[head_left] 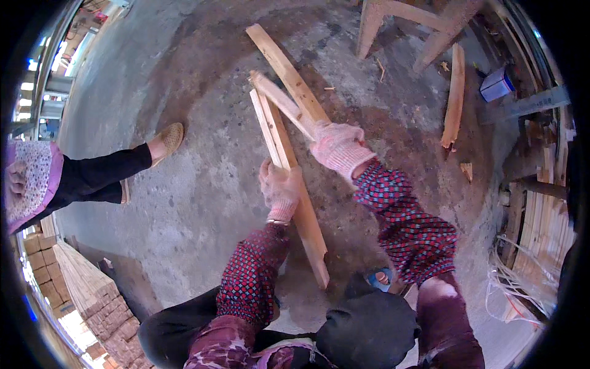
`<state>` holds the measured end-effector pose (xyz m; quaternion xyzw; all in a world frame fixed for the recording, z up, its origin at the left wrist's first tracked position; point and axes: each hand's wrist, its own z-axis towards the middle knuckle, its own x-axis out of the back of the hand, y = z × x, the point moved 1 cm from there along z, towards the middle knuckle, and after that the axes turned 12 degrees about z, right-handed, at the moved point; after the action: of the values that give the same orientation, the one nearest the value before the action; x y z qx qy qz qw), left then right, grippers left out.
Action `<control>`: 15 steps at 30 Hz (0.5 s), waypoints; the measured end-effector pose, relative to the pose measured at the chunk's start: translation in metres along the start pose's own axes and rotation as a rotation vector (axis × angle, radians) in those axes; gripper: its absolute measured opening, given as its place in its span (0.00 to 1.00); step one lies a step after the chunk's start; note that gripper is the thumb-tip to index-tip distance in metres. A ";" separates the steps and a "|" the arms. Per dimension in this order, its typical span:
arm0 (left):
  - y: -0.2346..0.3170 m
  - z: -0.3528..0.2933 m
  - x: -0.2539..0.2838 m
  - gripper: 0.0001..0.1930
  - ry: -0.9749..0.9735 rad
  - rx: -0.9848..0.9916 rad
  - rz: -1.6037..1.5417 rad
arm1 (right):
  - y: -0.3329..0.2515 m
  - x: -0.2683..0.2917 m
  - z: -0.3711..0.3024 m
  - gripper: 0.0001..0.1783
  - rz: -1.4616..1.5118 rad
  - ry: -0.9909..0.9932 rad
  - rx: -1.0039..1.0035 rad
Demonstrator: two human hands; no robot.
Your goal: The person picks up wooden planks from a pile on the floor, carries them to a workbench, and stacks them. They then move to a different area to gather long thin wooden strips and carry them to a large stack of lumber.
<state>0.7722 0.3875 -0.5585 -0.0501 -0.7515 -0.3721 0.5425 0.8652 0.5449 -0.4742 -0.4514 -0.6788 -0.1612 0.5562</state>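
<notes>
1. Head view, looking down: a person in pink knit gloves and red patterned sleeves works over a bare concrete floor (184, 203).
2. The left hand (280, 187) is closed around a long pale wooden plank (295, 184), gripping it near the middle. The plank slants from upper left to lower right, its lower end near the person's knees.
3. The right hand (338, 146) is clamped on a thinner wooden strip (284, 101), which crosses the plank's upper end and seems to touch it. The two hands are near each other but apart.
4. Another long board (286, 71) lies on the floor just behind the strip, angled the same way.
5. Judging from the grips, handling this well likely means keeping the left hand firm on the plank while the right moves the strip, with fingers clear of the splintered ends.
6. To the right lie a loose wood offcut (455, 98), a small blue box (496, 85) and stacked slats (544, 215). A wooden stool leg frame (405, 24) stands at the top.
7. At the left, another person's leg and shoe (166, 140) rest on the floor, well apart from the work.
</notes>
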 end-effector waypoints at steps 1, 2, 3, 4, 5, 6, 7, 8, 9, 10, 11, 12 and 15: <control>0.002 -0.004 -0.001 0.37 -0.006 0.002 0.007 | -0.002 -0.012 0.005 0.17 0.083 -0.056 -0.075; 0.003 -0.005 0.001 0.37 0.005 0.009 0.020 | -0.004 -0.023 0.013 0.18 0.159 -0.072 -0.070; 0.002 -0.006 0.000 0.37 0.012 0.006 0.028 | -0.005 -0.034 0.021 0.19 0.234 -0.087 -0.066; 0.001 -0.006 0.000 0.37 0.016 -0.003 0.033 | -0.009 -0.033 0.026 0.20 0.308 -0.101 -0.068; -0.001 -0.006 -0.001 0.37 0.019 -0.012 0.037 | -0.015 -0.029 0.030 0.21 0.310 -0.210 -0.144; -0.002 -0.005 -0.001 0.36 0.022 -0.012 0.043 | -0.022 -0.032 0.035 0.21 0.292 -0.210 -0.156; -0.001 -0.004 -0.001 0.35 0.025 -0.012 0.047 | -0.026 -0.039 0.041 0.22 0.274 -0.211 -0.167; 0.000 -0.004 -0.001 0.33 0.027 -0.012 0.052 | -0.028 -0.044 0.046 0.22 0.255 -0.211 -0.178; 0.001 -0.003 0.000 0.33 0.027 -0.012 0.036 | -0.028 -0.048 0.052 0.24 0.372 -0.225 -0.146; 0.006 -0.003 0.003 0.33 0.024 -0.008 0.015 | -0.029 -0.045 0.050 0.24 0.324 -0.230 -0.059; 0.010 -0.003 0.003 0.33 0.020 -0.007 -0.006 | -0.030 -0.042 0.046 0.25 0.277 -0.235 0.026; 0.010 -0.002 0.002 0.34 0.009 -0.015 0.000 | -0.032 -0.040 0.042 0.25 0.231 -0.238 0.108; 0.010 0.005 0.000 0.40 0.074 -0.108 -0.023 | -0.036 -0.032 0.036 0.23 0.306 -0.131 -0.061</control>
<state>0.7731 0.3978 -0.5547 -0.0568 -0.7103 -0.4198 0.5622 0.8138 0.5378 -0.5044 -0.5757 -0.6317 -0.0654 0.5150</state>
